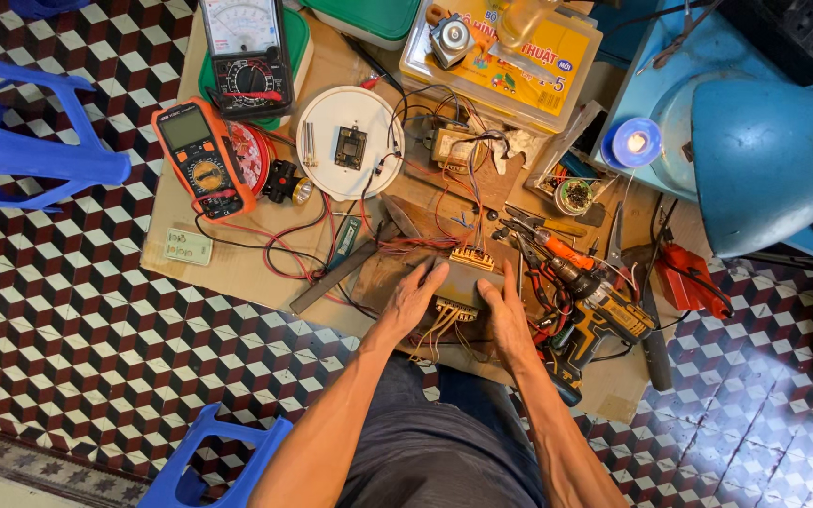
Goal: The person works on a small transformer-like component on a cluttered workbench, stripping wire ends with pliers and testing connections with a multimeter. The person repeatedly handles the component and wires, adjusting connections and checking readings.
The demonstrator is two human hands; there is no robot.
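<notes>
Both my hands rest on a transformer [463, 279] with many coloured wires, which sits on a sheet of cardboard [237, 268] on the floor. My left hand [413, 301] grips its left side and my right hand [503, 312] presses against its right side. A yellow terminal strip [473, 257] sits on the far edge of the transformer. Red and yellow wires fan out from under it toward me.
An orange digital multimeter [199, 155] and a black analog meter [245, 52] lie at the far left, next to a round white lamp base [350, 141]. A cordless drill [595, 315], pliers and a screwdriver lie to the right. A blue fan [764, 160] and blue plastic stools [21, 141] stand around.
</notes>
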